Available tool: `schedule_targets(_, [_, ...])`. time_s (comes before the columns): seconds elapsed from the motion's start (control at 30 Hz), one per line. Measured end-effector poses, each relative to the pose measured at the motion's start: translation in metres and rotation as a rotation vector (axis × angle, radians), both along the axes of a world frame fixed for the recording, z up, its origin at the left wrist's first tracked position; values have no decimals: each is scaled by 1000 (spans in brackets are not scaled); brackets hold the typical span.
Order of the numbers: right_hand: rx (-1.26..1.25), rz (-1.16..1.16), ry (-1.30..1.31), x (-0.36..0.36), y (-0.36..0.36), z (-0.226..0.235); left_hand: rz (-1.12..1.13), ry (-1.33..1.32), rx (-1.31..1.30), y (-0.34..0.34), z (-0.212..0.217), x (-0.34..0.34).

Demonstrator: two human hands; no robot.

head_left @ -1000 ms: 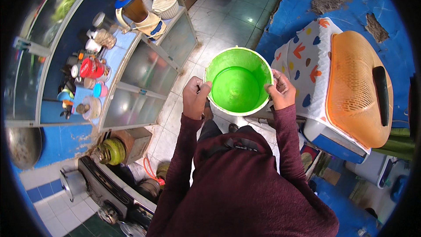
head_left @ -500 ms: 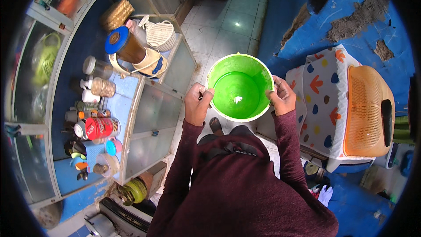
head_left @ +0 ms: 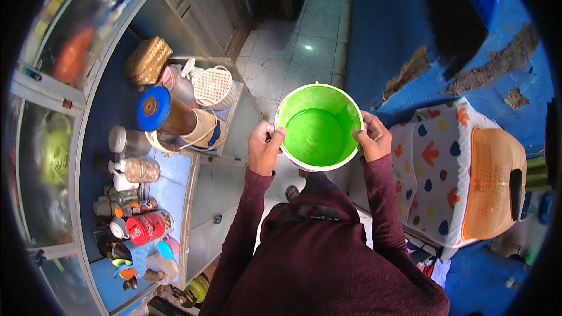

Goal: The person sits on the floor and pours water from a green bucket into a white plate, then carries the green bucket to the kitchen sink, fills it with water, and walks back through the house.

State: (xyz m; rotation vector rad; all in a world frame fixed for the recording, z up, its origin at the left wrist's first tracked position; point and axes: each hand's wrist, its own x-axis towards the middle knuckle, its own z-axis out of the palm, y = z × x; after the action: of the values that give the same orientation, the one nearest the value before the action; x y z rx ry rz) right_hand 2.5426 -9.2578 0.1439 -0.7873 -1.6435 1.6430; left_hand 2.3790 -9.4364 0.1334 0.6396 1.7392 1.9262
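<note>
A lime-green bucket [head_left: 295, 105] hangs in front of my body, its mouth facing up at me. My left hand [head_left: 264, 147] grips its left rim, thumb over the edge and fingers curled outside. On the opposite rim my right hand [head_left: 374, 137] holds on in the same way, its fingertips partly hidden behind the wall. Inside, a smooth green surface looks like clear water, but I cannot tell for sure how deep it is. Below the bucket one sandalled foot [head_left: 292, 192] shows on the floor.
To the left stands a cabinet [head_left: 186, 199] with jars, a red can [head_left: 145, 227], a blue-lidded jug [head_left: 170, 111] and a woven box [head_left: 147, 60]. On the right, a patterned cloth [head_left: 430, 169] lies under an orange cover [head_left: 489, 181]. A tiled floor [head_left: 313, 52] runs ahead beside a peeling blue wall.
The cabinet, its jars and the cloth-covered stand have shifted lower in view as I move forward. Both hands keep hold of the bucket, and the bright glint inside it is gone.
</note>
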Motion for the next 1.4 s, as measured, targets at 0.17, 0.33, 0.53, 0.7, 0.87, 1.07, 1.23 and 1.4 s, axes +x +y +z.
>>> schedule_targets(0.17, [10, -8, 1, -41, 44, -6, -19, -70, -20, 47, -2, -42])
schedule_targets(0.33, [-20, -21, -2, -81, 93, -9, -14, -9, -29, 96, -8, -85])
schedule_targets(0.53, [5, -4, 16, -123, 150, -4, -7, 46, -25, 152, 4, -128])
schedule_targets(0.7, [-5, -28, -5, -153, 189, 3, -9, -12, -25, 192, 5, -157])
schedule_targets(0.87, [9, -90, -42, -181, 219, 4, -29, 24, -3, 232, 3, -190])
schedule_targets(1.07, [-17, -110, -103, -215, 253, -3, -74, -5, 3, 272, -4, -231])
schedule_targets(1.23, [-30, -157, -130, -255, 285, -16, -103, -32, -43, 304, -10, -274])
schedule_targets(1.4, [-11, -140, -224, -297, 326, -25, -114, -46, -32, 342, -21, -323])
